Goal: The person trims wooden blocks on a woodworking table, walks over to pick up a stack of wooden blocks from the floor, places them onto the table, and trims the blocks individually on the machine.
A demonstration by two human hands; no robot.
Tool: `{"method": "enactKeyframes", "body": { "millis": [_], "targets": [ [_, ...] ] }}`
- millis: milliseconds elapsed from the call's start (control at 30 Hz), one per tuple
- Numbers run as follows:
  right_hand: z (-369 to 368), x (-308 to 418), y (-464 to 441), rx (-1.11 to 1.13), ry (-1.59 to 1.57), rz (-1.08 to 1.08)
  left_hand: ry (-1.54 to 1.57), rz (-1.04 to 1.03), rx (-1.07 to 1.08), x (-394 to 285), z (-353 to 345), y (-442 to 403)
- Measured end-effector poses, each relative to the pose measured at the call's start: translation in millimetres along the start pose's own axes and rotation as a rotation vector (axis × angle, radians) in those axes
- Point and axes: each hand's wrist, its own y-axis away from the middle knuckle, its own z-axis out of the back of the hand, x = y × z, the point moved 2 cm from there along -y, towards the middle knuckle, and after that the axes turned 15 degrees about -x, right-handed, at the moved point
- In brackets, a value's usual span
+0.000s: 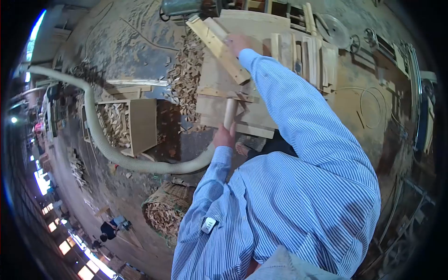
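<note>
My left hand (225, 136) is closed around the pale tube end (230, 113) of a ribbed hose, which points across a wooden work surface (210, 120). Farther out, my right hand (238, 44) is closed at the near end of a pale wooden piece (215, 28); its fingertips are partly hidden. Right alongside that piece, a yellowish wooden bar (218, 50) lies diagonally on the surface. A narrow wooden strip (224, 94) crosses the surface just beyond the tube's tip.
Several wooden lengths (311, 60) lie to the right. The ribbed hose (135, 165) curves away left, past an open-sided box (143, 123) of offcuts. Wood scraps (185, 77) cover the floor beside the surface. A woven basket (170, 205) holds more scraps. Another person (110, 229) is far off at lower left.
</note>
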Motion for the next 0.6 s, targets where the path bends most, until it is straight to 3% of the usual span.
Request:
{"method": "enactKeyframes", "body": {
  "millis": [67, 600],
  "targets": [
    [3, 1, 3, -0.144, 0.01, 0.034, 0.009, -0.01, -0.029, 2, 1, 1],
    [9, -2, -7, -0.064, -0.007, 0.013, 0.022, -0.033, -0.01, -3, 2, -2]
  ]
}}
